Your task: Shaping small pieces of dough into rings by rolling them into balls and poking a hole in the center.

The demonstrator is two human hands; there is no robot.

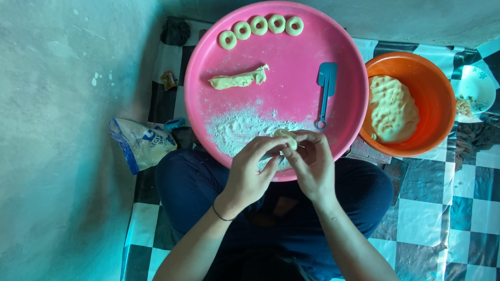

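Two hands meet over the near rim of the pink tray (200,78). Left hand (249,174): fingers curled, tips pinching a small dough piece (286,138) from the left. Right hand (314,166): fingers closed on the same piece from the right. Piece held just above the tray's near edge, over the lap. Thin dark band on the left wrist.

Flour patch (239,130) spread on the tray just beyond the hands. Rolled dough strip (238,80) lies mid-tray, left of centre, slightly slanted. Blue spatula (326,91) lies right of centre, blade away from the person, handle end near the right hand. Five dough rings (260,26) sit in an arc along the far rim, close together.

Orange bowl (435,88) stands just right of the tray, holding a dough mass (393,109). White dish (476,86) further right, partly cut off. Plastic flour bag (141,143) lies left of the tray. All rests on a black-and-white checked mat (442,229).
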